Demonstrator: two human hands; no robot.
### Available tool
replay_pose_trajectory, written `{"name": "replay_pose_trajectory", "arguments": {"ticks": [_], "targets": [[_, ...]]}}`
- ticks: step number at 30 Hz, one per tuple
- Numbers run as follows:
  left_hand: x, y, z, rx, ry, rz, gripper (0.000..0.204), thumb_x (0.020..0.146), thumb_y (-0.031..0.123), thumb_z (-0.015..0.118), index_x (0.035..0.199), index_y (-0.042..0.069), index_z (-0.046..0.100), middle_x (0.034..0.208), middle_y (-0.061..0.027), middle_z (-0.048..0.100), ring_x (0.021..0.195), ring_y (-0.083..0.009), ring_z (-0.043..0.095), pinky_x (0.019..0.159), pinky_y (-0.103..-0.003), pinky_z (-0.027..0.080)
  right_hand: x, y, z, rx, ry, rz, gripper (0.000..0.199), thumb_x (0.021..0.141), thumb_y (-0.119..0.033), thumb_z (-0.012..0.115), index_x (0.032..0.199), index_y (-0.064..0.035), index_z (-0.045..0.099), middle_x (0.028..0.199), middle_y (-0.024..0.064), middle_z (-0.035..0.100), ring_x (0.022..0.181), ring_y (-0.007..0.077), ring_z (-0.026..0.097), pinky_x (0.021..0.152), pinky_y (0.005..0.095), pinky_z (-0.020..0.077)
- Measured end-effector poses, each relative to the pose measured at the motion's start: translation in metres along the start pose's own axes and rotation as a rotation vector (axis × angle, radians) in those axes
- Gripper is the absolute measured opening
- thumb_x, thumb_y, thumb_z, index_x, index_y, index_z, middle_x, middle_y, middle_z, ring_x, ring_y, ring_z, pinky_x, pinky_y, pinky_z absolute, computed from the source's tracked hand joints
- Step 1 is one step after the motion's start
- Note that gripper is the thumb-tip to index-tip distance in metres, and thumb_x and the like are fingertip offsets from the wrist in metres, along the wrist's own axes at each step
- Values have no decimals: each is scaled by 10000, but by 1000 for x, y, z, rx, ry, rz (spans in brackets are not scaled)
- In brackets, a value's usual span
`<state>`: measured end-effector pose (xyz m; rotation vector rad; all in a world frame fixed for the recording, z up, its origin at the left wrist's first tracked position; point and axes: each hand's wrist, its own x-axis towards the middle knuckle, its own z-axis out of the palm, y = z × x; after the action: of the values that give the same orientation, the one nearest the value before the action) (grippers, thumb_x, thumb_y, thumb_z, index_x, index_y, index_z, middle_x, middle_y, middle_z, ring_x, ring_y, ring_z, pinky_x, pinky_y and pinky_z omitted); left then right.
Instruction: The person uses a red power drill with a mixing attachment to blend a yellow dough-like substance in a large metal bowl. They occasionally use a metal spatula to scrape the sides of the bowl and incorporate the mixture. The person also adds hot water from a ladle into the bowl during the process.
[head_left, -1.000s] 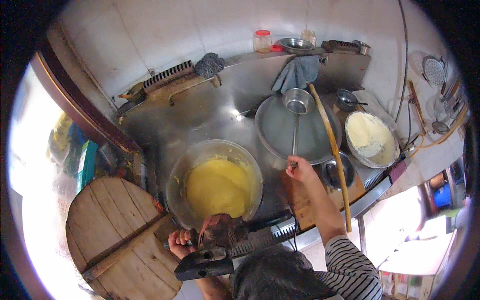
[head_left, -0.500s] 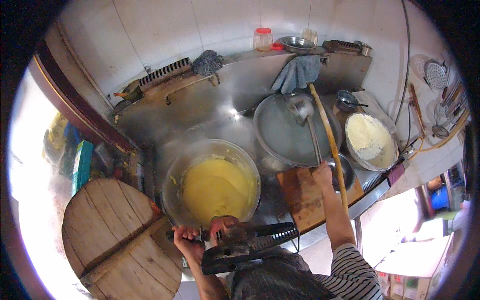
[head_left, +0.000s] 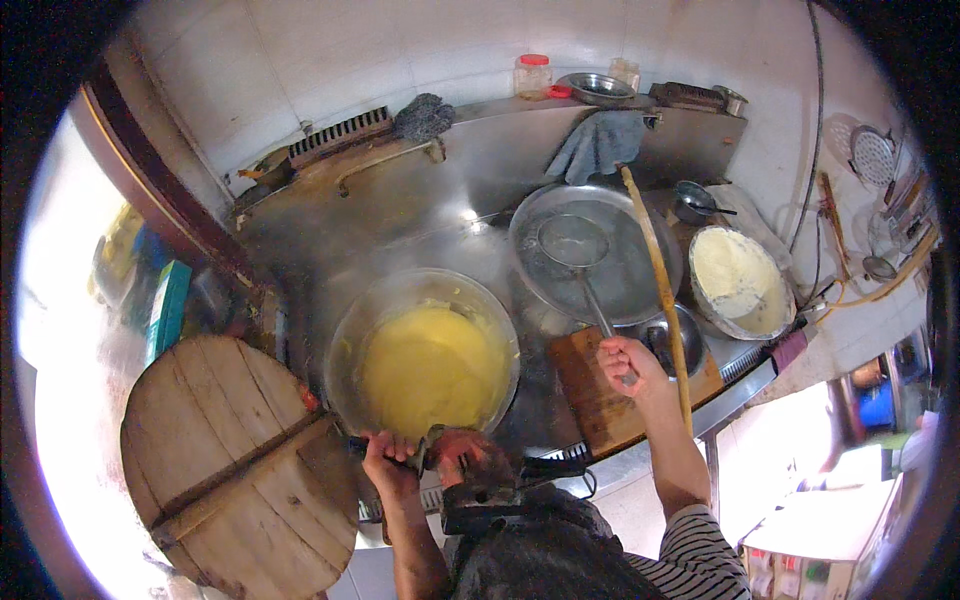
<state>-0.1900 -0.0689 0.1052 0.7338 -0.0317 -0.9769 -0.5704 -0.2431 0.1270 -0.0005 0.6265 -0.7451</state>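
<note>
My right hand (head_left: 632,365) is closed around the handle of a long-handled metal ladle (head_left: 594,303). The ladle's round bowl sits in the water of a wide metal basin (head_left: 520,276). At the near edge of a large metal pot (head_left: 343,330), my left hand (head_left: 391,462) grips a dark handle; how it joins the pot cannot be made out. Thick, smooth yellow batter (head_left: 435,365) fills much of that pot, with smears up its wall. A reddish shape and a dark device in front of my body partly hide the area beside my left hand.
A long wooden stick (head_left: 657,270) leans across the basin's right side. Beneath my right arm lie a wooden board (head_left: 590,395) and a small metal bowl. A bowl of pale yellow flour-like powder (head_left: 735,275) stands right. A round wooden lid (head_left: 220,440) is at near left.
My right hand has moved left and slightly nearer, drawing the ladle along. Its bowl, tilted up near the basin's far side before, now sits level in the water. My left hand keeps its grip.
</note>
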Motion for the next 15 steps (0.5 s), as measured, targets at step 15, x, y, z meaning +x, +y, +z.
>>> {"name": "replay_pose_trajectory", "arguments": {"ticks": [15], "targets": [[-14, 10, 20, 49, 17, -52, 176, 756, 9, 506, 732, 136, 386, 549, 6, 323, 462, -131, 333, 462, -306, 332, -55, 70, 41, -457, 121, 174, 78, 841, -99, 535, 813, -118, 465, 574, -46, 395, 403, 31, 360, 297, 185, 239]]}}
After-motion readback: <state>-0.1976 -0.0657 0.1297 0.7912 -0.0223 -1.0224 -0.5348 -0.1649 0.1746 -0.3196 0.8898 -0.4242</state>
